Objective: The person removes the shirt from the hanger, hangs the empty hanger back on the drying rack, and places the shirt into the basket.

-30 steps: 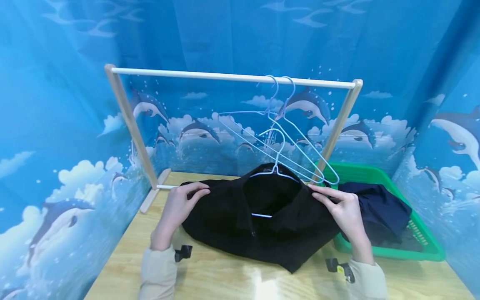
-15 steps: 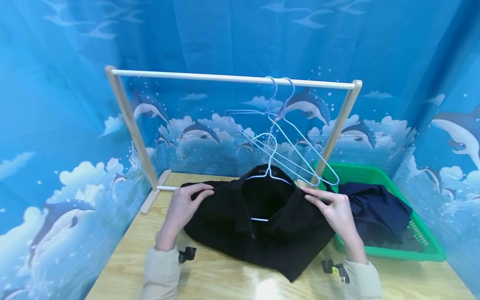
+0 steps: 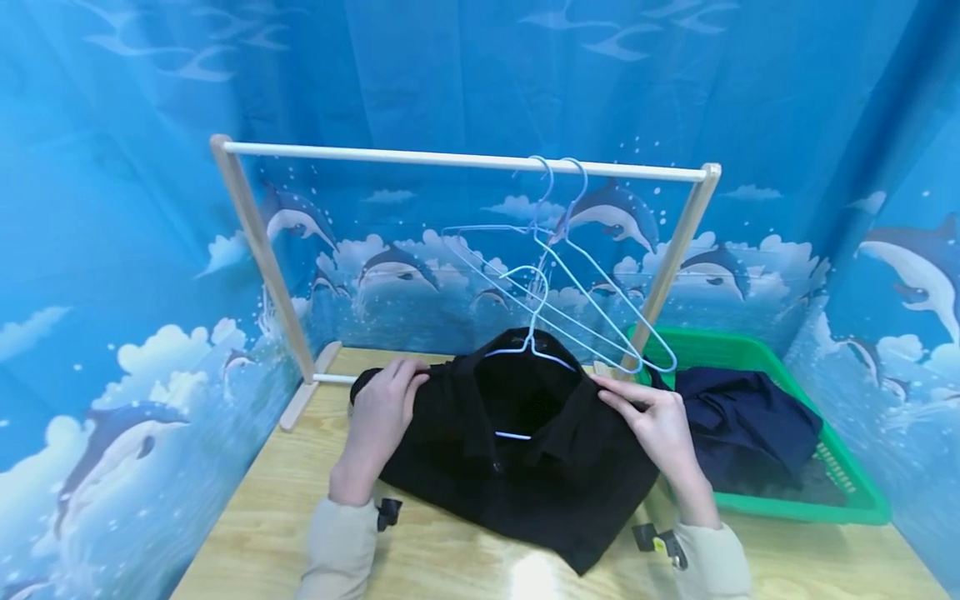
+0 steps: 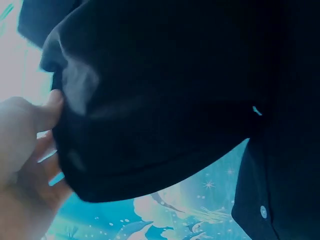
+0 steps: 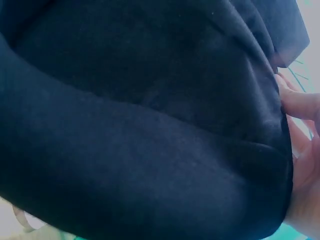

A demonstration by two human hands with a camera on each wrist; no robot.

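Note:
A black collared shirt (image 3: 480, 475) is held up above the table, its front toward me. A light-blue wire hanger (image 3: 533, 321) sits inside it, the hook rising out of the collar and the lower bar showing in the neck opening. My left hand (image 3: 381, 421) pinches the shirt's left shoulder between thumb and fingers. At the opposite shoulder, the thumb and fingers of my right hand (image 3: 660, 425) pinch the cloth. In the left wrist view the left thumb (image 4: 52, 107) lies on the fabric edge; in the right wrist view the right thumb (image 5: 300, 102) does likewise.
Behind the shirt stands a wooden rack with a white rail (image 3: 450, 158). Wire hangers (image 3: 600, 267) hang from its right half. A green basket (image 3: 795, 507) with dark blue clothing (image 3: 750, 425) is at the right on the wooden table (image 3: 255, 517). A dolphin-print curtain surrounds the table.
My right hand, the shirt collar and the hanger in it have shifted left. My left hand has moved a little right, bringing the hands closer together; both still pinch the shirt.

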